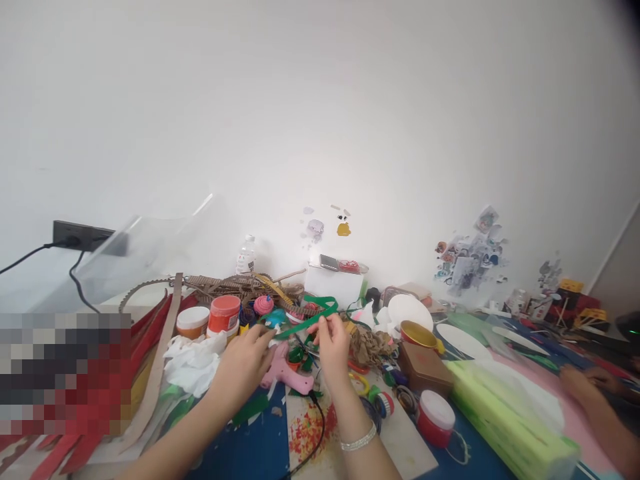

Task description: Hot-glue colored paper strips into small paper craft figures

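A narrow green strip [306, 325] is stretched between my two hands, above the cluttered middle of the table. One end meets the fingertips of my left hand [246, 357], whose fingers are closed on it with the back of the hand towards me. My right hand [332, 341] pinches the strip between thumb and fingers, and its loose part folds back in a loop beyond them. Just below the strip lies a pink hot glue gun [287, 375] with a black cord. The exact contact at the left fingertips is partly hidden.
White-lidded paint tubs [193, 323] and crumpled white tissue [194, 363] stand left; red strips [150, 333] lie beyond. On the right are a brown box [426, 369], a red jar [436, 419] and a green tissue pack [510, 420]. Another person's hand [580, 387] is at far right.
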{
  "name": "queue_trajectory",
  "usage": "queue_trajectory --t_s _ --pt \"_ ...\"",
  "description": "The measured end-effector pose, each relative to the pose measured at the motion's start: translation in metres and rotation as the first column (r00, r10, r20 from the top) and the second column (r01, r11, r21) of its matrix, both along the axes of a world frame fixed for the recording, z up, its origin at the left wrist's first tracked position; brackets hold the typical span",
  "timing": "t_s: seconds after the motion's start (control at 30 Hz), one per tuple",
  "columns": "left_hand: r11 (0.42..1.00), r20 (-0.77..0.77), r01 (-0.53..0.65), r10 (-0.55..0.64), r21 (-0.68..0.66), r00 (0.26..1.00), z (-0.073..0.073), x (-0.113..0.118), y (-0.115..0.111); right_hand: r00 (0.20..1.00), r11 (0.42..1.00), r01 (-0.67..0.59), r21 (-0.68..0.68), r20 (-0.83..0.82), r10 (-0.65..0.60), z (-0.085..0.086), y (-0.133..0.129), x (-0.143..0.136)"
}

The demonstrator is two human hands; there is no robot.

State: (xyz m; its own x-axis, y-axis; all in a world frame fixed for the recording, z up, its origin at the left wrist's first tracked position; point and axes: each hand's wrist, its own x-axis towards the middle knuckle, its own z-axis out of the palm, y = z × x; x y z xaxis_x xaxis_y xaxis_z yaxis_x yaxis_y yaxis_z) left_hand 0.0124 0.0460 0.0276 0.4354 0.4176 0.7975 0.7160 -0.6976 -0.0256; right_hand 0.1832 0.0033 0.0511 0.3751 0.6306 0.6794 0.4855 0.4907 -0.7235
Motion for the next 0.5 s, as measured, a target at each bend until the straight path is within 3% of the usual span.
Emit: queue_trajectory --t_s 0.07,0.17,0.33,0.5 --pt "0.995 0.001 -0.084 0.084 -0.050 0.996 -0.001 -0.001 0.001 0.995 0.999 -0.024 0.034 -0.098 0.027 0.000 -0.001 0.000" --pt "0.985 -0.022 -0.161 0.160 -0.068 0.987 -0.001 -0.005 0.003 0.945 0.994 0.048 0.100 -0.327 -0.013 0.002 -0.002 0.011" --pt "0.989 0.017 -0.114 0.116 -0.091 0.993 0.000 -0.008 0.008 0.831 0.962 0.235 0.141 -0.542 -0.123 -0.001 0.006 0.048" --pt "0.993 0.170 -0.112 0.117 -0.039 0.979 0.001 -0.008 0.013 0.757 0.947 0.298 0.122 -0.635 -0.156 -0.010 0.015 0.068"
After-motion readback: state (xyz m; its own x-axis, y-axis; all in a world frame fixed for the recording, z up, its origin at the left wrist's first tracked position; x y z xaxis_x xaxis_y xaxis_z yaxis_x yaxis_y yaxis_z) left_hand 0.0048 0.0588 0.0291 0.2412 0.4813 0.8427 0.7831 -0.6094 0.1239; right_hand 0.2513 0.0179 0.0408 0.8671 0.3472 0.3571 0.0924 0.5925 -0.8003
